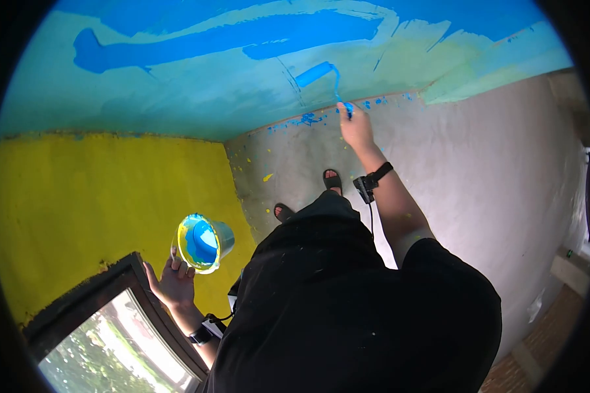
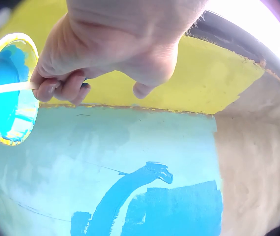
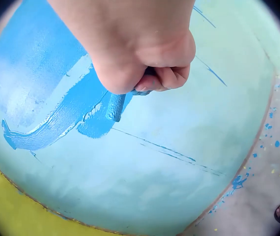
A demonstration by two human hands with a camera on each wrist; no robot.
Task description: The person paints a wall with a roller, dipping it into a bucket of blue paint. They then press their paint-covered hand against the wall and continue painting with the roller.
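My right hand point(image 1: 358, 128) grips the handle of a small paint roller point(image 1: 314, 74). Its blue sleeve overlaps the pale wall below the fresh blue bands in the head view. Seen from the right wrist, the end of the roller sleeve point(image 3: 114, 108) shows below the curled fingers. On the left, my left hand point(image 1: 176, 287) holds up a paint bucket point(image 1: 227, 238) by its handle. The white handle point(image 2: 9, 88) runs into the curled fingers in the left wrist view, with the thumb apart from them. Blue paint lies inside the bucket, and yellow and blue smears coat its rim.
Wet blue paint point(image 1: 157, 52) streaks the pale blue-green wall point(image 1: 196, 98). A yellow wall section point(image 1: 111, 190) adjoins it, with a dark-framed window point(image 1: 137, 268) at lower left. Blue and yellow spatters mark the grey floor point(image 1: 439, 150), where my sandalled feet point(image 1: 332, 178) stand.
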